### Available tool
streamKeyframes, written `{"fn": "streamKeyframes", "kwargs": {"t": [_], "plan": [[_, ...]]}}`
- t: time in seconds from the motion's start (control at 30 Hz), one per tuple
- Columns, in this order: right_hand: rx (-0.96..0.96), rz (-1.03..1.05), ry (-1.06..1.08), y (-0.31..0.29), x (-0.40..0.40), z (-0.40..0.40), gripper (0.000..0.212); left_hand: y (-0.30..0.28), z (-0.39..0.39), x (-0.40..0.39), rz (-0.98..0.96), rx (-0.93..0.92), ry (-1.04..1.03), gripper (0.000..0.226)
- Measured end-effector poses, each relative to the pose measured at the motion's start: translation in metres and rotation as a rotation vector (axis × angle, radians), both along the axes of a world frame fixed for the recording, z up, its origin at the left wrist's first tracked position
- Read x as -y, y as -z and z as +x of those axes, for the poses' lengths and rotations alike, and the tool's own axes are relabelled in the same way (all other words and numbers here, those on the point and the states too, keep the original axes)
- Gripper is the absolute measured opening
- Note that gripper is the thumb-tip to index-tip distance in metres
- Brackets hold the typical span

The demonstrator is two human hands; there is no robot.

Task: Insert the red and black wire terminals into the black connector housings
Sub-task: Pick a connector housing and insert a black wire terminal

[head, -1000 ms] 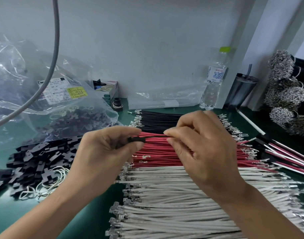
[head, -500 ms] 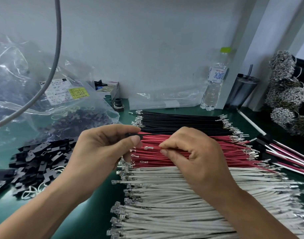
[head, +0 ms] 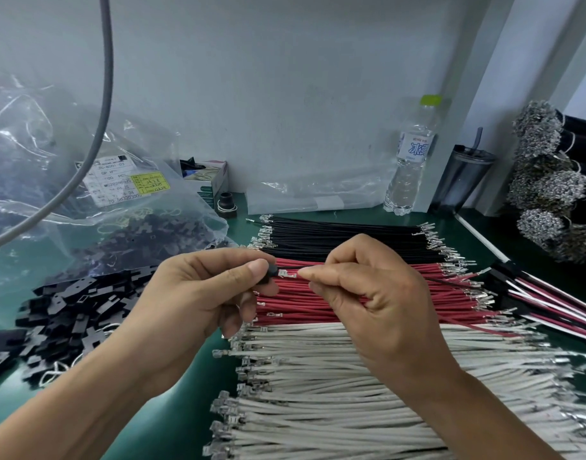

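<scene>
Left grip (head: 198,293): housing (head: 271,275) | right grip (head: 378,293): wire (head: 451,283) | bag (head: 95,227): black housings

The wire rows (head: 351,327) lie across the worktop (head: 198,386) centre. The loose housings (head: 62,313) lie at its left edge, with the bag (head: 85,200) behind them. The bottle (head: 409,161) and cup (head: 464,177) stand along the rear edge, right of centre. The terminal bundles (head: 547,184) occupy the rear right corner.
</scene>
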State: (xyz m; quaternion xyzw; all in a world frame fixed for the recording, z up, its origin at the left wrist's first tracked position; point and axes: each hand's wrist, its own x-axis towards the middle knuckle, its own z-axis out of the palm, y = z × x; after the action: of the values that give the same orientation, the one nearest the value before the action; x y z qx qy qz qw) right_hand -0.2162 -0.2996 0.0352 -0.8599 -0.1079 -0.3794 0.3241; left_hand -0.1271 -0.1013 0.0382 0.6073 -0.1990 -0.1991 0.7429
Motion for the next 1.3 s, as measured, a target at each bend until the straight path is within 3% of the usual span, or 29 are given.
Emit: {"fn": "streamKeyframes", "kwargs": {"t": [0.3,0.47,0.63,0.73,0.8,0.9,0.97,1.3], "plan": [[0.007,0.060,0.013,0.001,-0.001,0.000,0.015,0.001,0.002,0.001,-0.059,-0.129,0.072,0.034],[0.061,-0.121,0.030,-0.003,-0.002,-0.004,0.016,0.000,0.003,0.000,-0.067,-0.181,0.082,0.036],[0.173,-0.435,0.131,-0.006,-0.004,-0.003,0.014,-0.001,0.001,-0.001,0.009,-0.195,0.111,0.036],[0.155,-0.414,0.113,-0.002,-0.009,-0.002,0.012,-0.002,-0.004,0.001,0.009,-0.198,0.111,0.037],[0.079,-0.334,0.089,-0.001,-0.009,-0.003,0.012,-0.005,-0.009,0.004,0.051,-0.079,0.074,0.037],[-0.035,-0.216,0.062,-0.004,-0.003,-0.004,0.014,-0.005,-0.012,0.004,0.208,0.347,-0.064,0.037],[-0.085,-0.145,0.053,-0.005,0.001,-0.006,0.011,-0.004,-0.012,0.003,0.268,0.491,-0.122,0.032],[-0.103,-0.172,0.040,-0.010,-0.008,-0.007,0.011,-0.005,-0.014,0.002,0.113,0.383,-0.091,0.025]]}}
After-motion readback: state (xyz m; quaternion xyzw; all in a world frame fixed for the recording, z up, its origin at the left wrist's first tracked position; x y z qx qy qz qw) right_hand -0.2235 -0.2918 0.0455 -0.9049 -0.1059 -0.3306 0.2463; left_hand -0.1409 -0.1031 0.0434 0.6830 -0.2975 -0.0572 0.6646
